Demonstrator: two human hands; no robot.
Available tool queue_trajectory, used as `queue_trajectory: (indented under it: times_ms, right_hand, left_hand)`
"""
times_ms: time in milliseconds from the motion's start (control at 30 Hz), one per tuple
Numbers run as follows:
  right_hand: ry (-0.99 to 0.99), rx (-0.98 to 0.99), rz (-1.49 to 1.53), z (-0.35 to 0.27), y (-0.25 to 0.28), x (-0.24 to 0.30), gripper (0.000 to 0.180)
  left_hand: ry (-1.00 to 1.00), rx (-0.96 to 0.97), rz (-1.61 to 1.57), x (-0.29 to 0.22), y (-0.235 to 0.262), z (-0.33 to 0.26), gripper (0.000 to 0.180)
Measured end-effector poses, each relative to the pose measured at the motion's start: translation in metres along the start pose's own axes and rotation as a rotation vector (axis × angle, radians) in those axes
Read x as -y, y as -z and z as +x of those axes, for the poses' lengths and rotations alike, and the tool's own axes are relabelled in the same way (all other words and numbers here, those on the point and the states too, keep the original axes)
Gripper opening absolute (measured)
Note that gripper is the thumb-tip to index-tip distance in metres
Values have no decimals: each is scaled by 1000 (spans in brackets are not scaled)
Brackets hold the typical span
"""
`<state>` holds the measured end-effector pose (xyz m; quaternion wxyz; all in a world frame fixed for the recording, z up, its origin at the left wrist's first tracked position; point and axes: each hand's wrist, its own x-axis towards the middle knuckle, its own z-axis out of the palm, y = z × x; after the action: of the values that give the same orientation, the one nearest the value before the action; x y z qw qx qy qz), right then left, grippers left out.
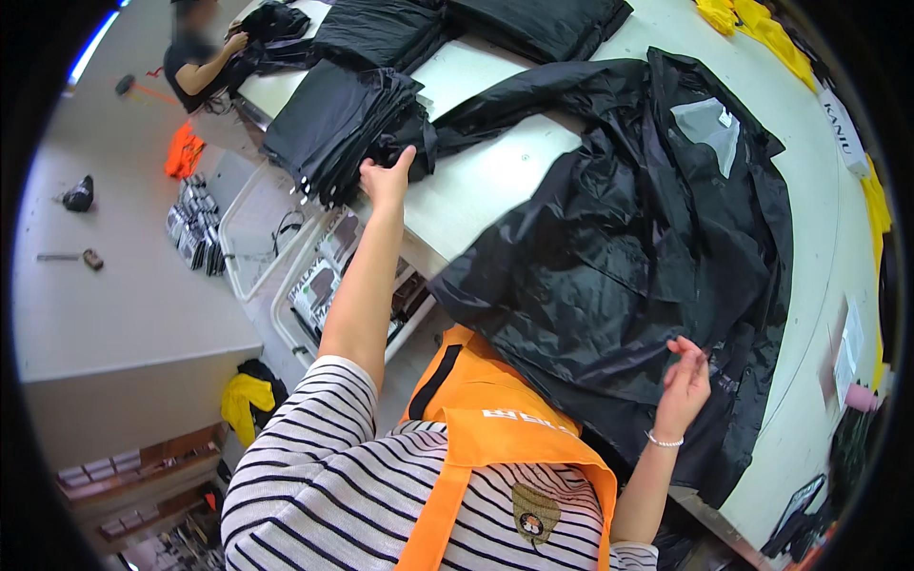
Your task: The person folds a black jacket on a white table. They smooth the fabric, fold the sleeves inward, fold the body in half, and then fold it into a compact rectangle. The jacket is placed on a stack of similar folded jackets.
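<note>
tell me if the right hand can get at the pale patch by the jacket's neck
Probably yes: the pale patch lies uncovered, with only the spread jacket between it and the right hand, though likely needing a stretch.

Black jacket (609, 243): thin synthetic-looking cloth, glossy, crinkled. Folded stack (333, 119): similar cloth, slick sheen. Tabletop (490, 195): smooth, slight sheen. Apron (514, 449): smooth matt cloth. Striped shirt (319, 466): matt knit-looking cloth. Bin (277, 309): smooth plastic rim.
</note>
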<state>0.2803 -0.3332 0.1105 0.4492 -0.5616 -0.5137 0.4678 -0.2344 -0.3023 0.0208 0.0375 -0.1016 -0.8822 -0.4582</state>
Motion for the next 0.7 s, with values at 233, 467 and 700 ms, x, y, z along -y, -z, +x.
queue_trajectory:
  times_ms: [233,467,700]
  right_hand:
    - [69,158,81,18,-191,58,26]
    - [-270,294,-66,57,-230,23,43]
    - [-434,310,198,30,-220,48,38]
  left_hand:
    - [-1157,393,-174,-42,41,-75,21]
    - [-1578,936,-329,1,67,-92,23]
    - [-1117,1272,-702,2,87,-43,27]
